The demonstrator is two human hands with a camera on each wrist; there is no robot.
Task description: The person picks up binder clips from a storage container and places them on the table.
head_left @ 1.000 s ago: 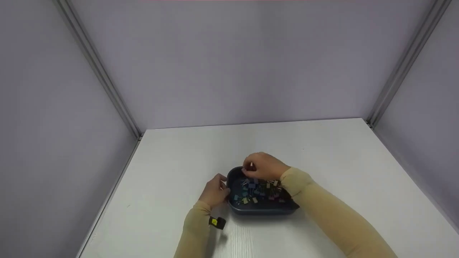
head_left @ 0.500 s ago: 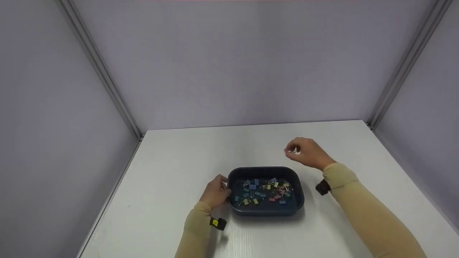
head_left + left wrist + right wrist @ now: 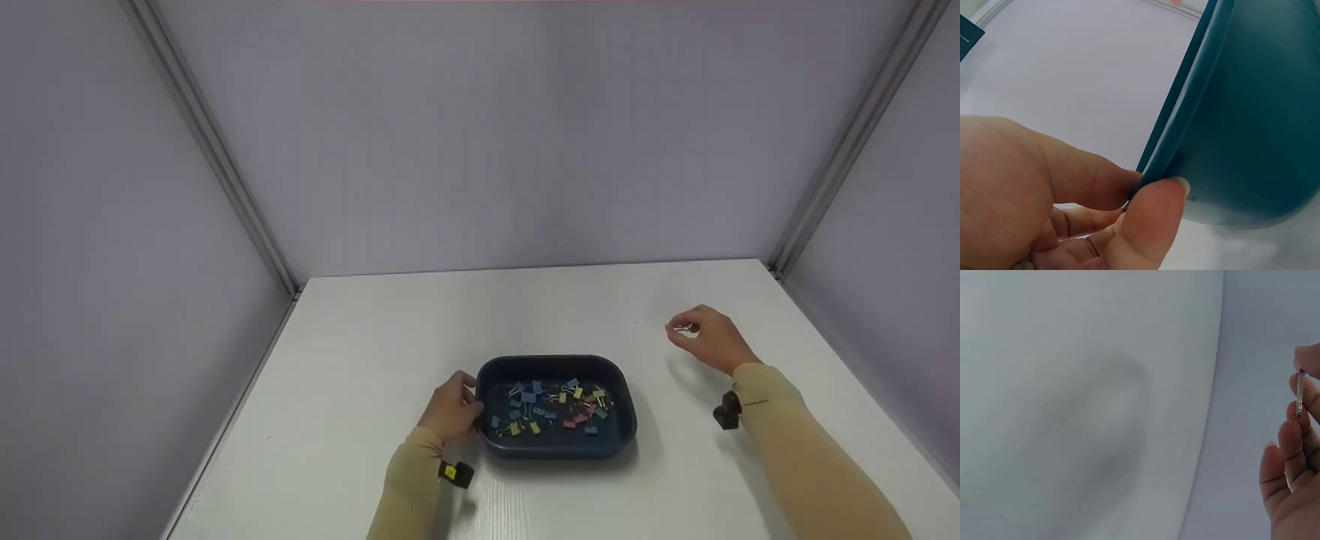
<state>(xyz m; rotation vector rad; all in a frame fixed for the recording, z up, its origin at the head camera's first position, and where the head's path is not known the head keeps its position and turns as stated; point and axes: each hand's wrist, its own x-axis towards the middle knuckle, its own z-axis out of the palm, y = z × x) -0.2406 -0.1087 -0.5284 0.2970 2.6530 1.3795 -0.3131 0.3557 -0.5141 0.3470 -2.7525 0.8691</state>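
Observation:
A dark blue tray (image 3: 555,453) holds many small binder clips (image 3: 529,397) in blue, green, yellow and pink. At its left end my left hand (image 3: 450,407) pinches the rim; the left wrist view shows thumb and finger (image 3: 1154,219) on the rim of the tray (image 3: 1252,124). Well to the right of the tray and farther back, my right hand (image 3: 709,339) is raised above the table. It pinches a small pink clip between thumb and finger, its metal handles (image 3: 1300,394) visible in the right wrist view.
The white table (image 3: 360,337) extends around the tray. A pale back wall (image 3: 525,135) rises behind it, with side walls meeting it at grey metal corner posts left and right.
My right hand has moved from over the tray's back left part out to the right, the small clip staying in its fingers. My left hand has stayed at the tray's left rim.

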